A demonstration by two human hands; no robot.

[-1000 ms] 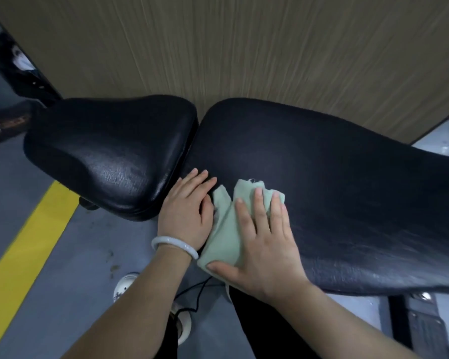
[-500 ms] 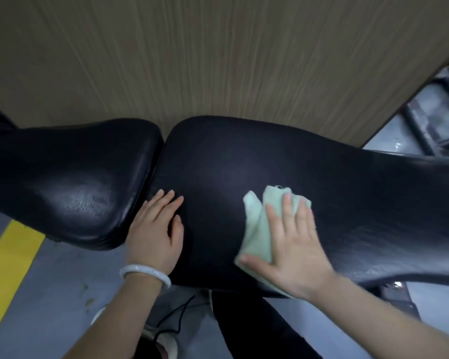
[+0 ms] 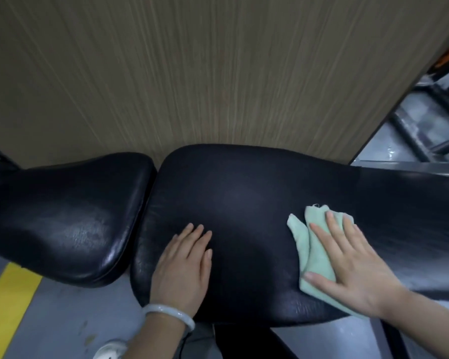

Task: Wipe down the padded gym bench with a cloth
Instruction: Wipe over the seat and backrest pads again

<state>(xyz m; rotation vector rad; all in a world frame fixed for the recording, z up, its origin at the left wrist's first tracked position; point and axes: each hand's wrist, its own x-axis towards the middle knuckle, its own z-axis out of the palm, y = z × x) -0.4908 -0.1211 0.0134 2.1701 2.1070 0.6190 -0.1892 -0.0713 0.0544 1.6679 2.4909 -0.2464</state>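
A black padded gym bench runs across the view: a long back pad [image 3: 244, 203] on the right and a shorter seat pad [image 3: 70, 211] on the left, with a narrow gap between them. My right hand [image 3: 347, 263] lies flat with straight fingers on a folded pale green cloth [image 3: 309, 242], pressing it onto the back pad near its front edge. My left hand [image 3: 184, 268], with a pale bangle on the wrist, rests flat on the back pad close to the gap.
A wood-grain wall panel [image 3: 192, 73] stands right behind the bench. Grey floor with a yellow line [image 3: 8, 307] lies at the lower left. Dark metal frame bars [image 3: 425, 130] show at the upper right. A white shoe [image 3: 109, 351] is at the bottom.
My right hand has slid the cloth to the right along the back pad, away from my left hand. The view has shifted right with it. My left hand stays flat near the gap.
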